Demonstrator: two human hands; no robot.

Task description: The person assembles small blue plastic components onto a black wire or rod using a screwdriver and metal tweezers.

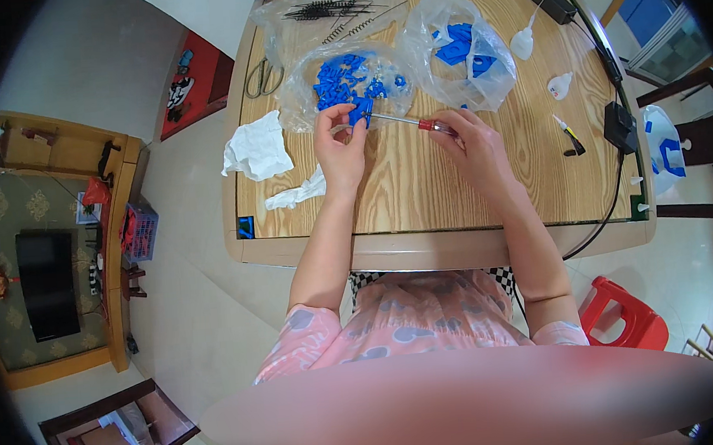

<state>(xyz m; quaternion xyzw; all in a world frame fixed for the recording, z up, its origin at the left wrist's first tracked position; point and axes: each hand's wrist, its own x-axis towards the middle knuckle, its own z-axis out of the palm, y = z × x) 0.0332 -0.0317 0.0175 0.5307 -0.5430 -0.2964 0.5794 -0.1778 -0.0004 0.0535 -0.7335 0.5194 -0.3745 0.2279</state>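
- My left hand (339, 145), just above the middle of the frame, has its thumb and fingertips pressed together on a small blue piece (359, 111), with no wide gap between them.
- My right hand (473, 144), right of centre, is closed around the red handle of a screwdriver (399, 119), thumb and fingers clamped on it.
- The slim metal shaft runs leftward between my hands, and its tip meets the blue piece; my fingers hide the exact contact.
- Directly behind my left fingertips, upper centre, an open clear bag (298, 98) holds many small blue parts (338, 79); its near edge lies close to my fingers.
- Just right of it, a second clear bag (426, 31) holds larger, flat blue parts (458, 46).
- At the top of the frame, dark coiled springs (325, 10) lie on clear plastic.
- Left of the bags lie scissors (264, 78) and a crumpled white tissue (256, 151); a smaller, twisted tissue (296, 192) lies beside my left forearm.
- On the right lie a white squeeze bottle (523, 41) with a thin nozzle and a small yellow-and-black tube (567, 132).
- The table (421, 193) has wavy, light-brown wood grain and a smooth beige rim.
- The bags are thin, wrinkled and see-through; the tissues look soft and matte.
- A glossy red plastic stool (623, 315) stands at lower right.
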